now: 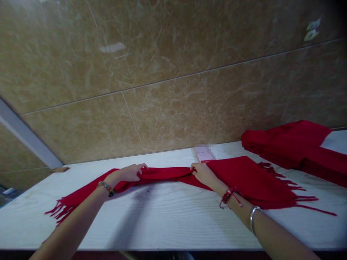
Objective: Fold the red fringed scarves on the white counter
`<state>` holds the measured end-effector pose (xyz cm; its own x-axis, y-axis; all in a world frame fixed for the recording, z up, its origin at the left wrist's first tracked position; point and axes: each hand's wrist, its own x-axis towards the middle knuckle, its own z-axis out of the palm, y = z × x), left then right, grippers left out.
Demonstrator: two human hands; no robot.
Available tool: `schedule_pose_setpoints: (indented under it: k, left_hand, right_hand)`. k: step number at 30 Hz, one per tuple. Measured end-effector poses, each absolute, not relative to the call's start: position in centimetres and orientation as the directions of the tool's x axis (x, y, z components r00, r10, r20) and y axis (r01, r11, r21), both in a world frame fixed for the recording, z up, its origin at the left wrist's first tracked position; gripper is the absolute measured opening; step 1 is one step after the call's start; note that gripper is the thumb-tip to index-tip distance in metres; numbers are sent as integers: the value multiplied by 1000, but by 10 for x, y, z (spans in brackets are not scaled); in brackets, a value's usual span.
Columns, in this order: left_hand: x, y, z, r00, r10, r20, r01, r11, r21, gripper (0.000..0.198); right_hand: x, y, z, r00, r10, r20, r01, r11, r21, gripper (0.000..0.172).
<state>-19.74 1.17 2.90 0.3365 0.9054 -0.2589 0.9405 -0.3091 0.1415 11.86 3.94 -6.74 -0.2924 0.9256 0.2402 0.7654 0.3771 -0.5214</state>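
Forearms reach over the table's near edge; left hand and right hand each pinch the red scarf at its bunched middle, which probably wants holding taut and level.

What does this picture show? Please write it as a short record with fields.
surface: white wooden table against a marble-tiled wall
main thing: red fringed scarf, lying across the table, bunched narrow in the middle, fringe at both ends
left hand: grips the bunched middle of the scarf
right hand: grips the scarf further right, apart from the left hand
behind the scarf: pink paper, close to the wall
far right: pile of red cloth on the table
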Motion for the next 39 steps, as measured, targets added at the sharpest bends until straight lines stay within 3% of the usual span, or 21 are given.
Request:
schedule_pose_setpoints:
  k: [4, 6, 9, 13, 20, 26, 32, 39]
  left_hand:
    - [-217, 16, 46, 286, 896, -341, 927, -168, 336, 49]
    - [-223, 17, 43, 240, 923, -301, 949, -156, 275, 44]
    - [-217, 16, 27, 207, 946, -248, 978, -190, 91, 38]
    - [-181, 11, -3, 367, 926, -92, 930, -367, 21, 39]
    - [-121, 8, -35, 538, 825, 173, 835, -549, 22, 34]
    - [-115, 4, -47, 535, 785, 314, 802, -588, 103, 21]
    - [-118, 2, -44, 490, 703, 516, 734, -652, 191, 19]
    - [-118, -1, -41, 524, 703, 481, 716, -669, 197, 20]
  right_hand:
    - [116, 33, -62, -311, 919, 241, 784, 392, -482, 15]
    - [115, 30, -61, -325, 915, 240, 788, 402, -466, 14]
    - [112, 27, -60, -352, 906, 236, 786, 423, -452, 16]
    - [108, 24, -58, -432, 854, 289, 751, 518, -409, 22]
    - [101, 24, -56, -483, 821, 303, 723, 569, -391, 18]
    - [103, 26, -57, -436, 831, 345, 681, 555, -478, 16]
    - [103, 24, -55, -446, 813, 374, 665, 581, -469, 18]
    - [107, 20, -53, -494, 757, 427, 629, 650, -427, 21]
